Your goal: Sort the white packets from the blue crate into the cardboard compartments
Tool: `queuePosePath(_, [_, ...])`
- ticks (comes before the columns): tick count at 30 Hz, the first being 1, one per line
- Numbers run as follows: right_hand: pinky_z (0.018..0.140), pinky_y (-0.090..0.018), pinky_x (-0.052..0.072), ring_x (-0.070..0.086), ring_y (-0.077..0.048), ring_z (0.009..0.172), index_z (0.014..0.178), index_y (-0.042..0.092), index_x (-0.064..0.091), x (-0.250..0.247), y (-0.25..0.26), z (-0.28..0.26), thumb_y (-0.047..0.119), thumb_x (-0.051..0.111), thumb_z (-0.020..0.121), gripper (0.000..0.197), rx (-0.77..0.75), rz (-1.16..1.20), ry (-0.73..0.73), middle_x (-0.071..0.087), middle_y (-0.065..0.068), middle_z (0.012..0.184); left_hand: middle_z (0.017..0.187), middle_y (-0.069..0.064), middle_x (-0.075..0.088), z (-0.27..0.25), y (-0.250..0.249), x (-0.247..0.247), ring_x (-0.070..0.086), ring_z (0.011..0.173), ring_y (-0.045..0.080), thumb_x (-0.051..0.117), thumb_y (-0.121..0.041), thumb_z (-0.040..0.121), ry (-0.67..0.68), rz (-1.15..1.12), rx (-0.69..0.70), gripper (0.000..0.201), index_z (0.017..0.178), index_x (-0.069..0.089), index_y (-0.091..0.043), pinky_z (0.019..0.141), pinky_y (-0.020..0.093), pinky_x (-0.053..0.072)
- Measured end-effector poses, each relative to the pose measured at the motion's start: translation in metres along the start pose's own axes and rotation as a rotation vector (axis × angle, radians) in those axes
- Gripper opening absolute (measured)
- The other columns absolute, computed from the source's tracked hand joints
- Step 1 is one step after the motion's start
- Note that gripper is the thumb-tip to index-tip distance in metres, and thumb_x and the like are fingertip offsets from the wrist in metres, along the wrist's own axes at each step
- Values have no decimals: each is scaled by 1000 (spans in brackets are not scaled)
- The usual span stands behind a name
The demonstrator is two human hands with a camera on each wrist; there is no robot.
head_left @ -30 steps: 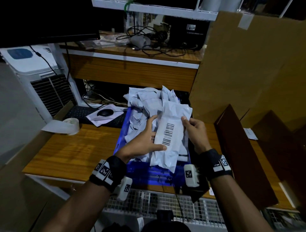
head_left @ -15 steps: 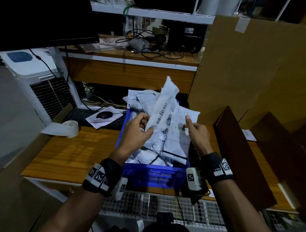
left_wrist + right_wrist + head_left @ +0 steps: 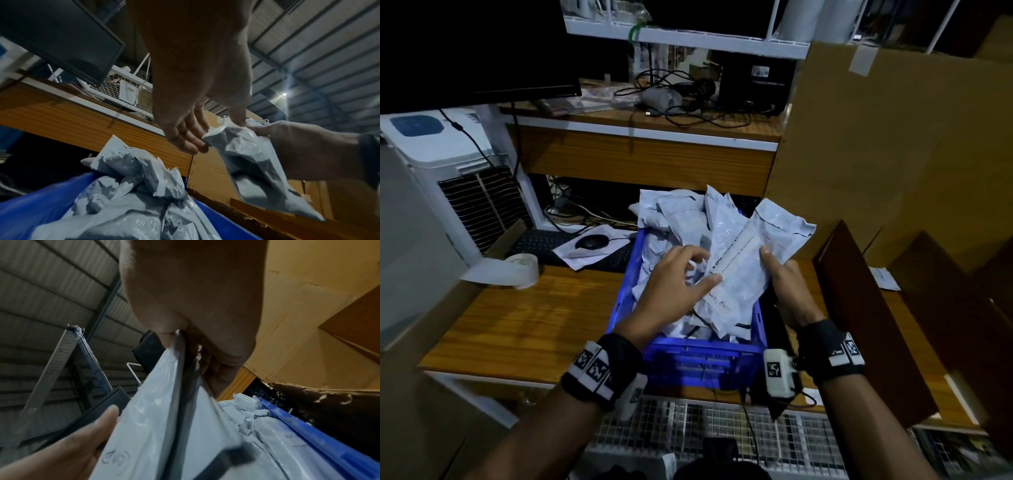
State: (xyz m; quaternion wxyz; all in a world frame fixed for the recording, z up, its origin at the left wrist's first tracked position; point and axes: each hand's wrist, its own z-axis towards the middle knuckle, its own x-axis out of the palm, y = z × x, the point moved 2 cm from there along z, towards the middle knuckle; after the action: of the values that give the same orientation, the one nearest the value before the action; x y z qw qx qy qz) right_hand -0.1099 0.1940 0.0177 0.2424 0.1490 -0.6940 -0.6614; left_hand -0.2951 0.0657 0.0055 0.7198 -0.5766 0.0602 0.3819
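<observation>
white packet [image 3: 739,270] was held above the blue crate [image 3: 688,356], pinched by the right hand [image 3: 786,284] at its edge. left hand [image 3: 674,291] had loose, straight fingers, thumb touching the packet's near side. more packets [image 3: 671,219] were heaped in the crate; cardboard compartments [image 3: 893,308] stood right of it.

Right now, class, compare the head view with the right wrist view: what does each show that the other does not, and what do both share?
Only the head view shows the wooden desk, tape roll, computer mouse, and the printed label on the held packets.

Only the right wrist view shows the right hand pinching two packets edge-on, and the corrugated roof.

Both show the left hand touching the packets, the blue crate and the cardboard compartments.
</observation>
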Motion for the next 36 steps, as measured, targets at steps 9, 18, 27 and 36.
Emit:
queuePosePath(9, [110,-49,52,69,-26,125,135,12,66,3,5,-13,42,41,114,44,-15,19,-11,73,-8,132,126,-11,60,2,0,0,56,119,8,88,-57,79,227,16,-200,65,131,59,-31,93,32,52])
queuePosePath(18, [115,-47,47,67,-23,128,132,20,65,4,5,-13,47,36,114,44,23,73,-7,73,-6,134,106,-9,79,2,13,-9,74,102,13,82,-36,92,250,-477,-341,30,117,75,-22,98,53,60])
queuePosePath(27, [98,-30,58,70,-14,122,126,30,64,6,11,-30,43,34,114,35,47,109,-45,74,2,132,99,0,77,-1,23,-27,74,96,19,75,-19,96,140,-784,-418,17,111,75,-12,81,37,62])
queuePosePath(36, [113,-38,49,63,-17,133,136,28,60,17,5,-65,49,29,114,44,40,99,-71,70,2,139,109,3,75,-7,18,-24,71,103,23,74,-26,99,5,-853,-376,17,112,71,-16,77,35,62])
